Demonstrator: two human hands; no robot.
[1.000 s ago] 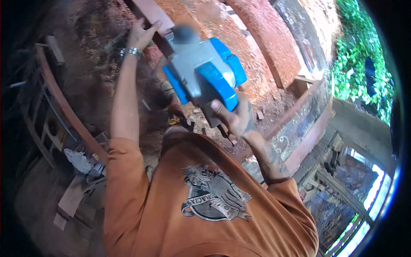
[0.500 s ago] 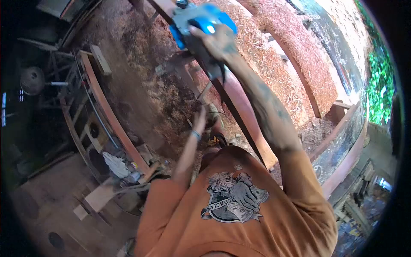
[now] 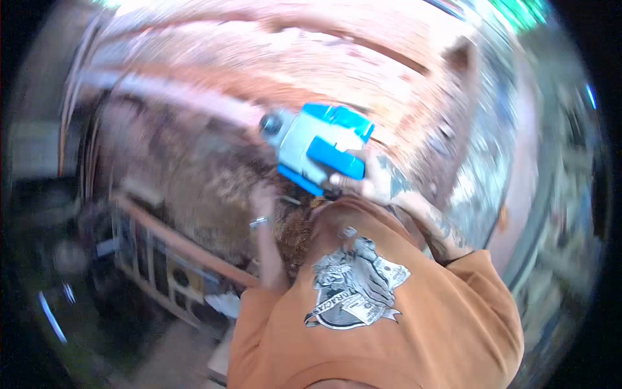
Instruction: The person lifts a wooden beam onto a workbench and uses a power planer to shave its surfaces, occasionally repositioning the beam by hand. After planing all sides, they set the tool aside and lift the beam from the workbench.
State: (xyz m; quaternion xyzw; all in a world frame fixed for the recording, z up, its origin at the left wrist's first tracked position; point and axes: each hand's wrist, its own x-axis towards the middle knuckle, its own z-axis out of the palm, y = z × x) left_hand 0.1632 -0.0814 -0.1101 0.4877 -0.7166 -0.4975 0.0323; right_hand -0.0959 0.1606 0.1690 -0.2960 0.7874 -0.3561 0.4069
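My right hand (image 3: 370, 180) is closed around the rear handle of a blue and grey electric hand planer (image 3: 298, 154). The planer is close in front of my body, with its round front knob toward the left. Blur hides whether its sole touches anything. Lower and to the left, my left hand (image 3: 262, 200) hangs apart from the planer, a band at its wrist. Motion smears its fingers, and I cannot make out anything in it.
Reddish planks (image 3: 285, 81) strewn with shavings stretch across the far side. A long wooden frame (image 3: 184, 238) stands at the left, with a white cloth-like item (image 3: 223, 305) near its end. Shavings (image 3: 194, 175) cover the ground between.
The planer, in my right hand, has come off the narrow beam at the far side and back toward my body. My view has turned, so the planks now run crosswise. My left hand stays low.
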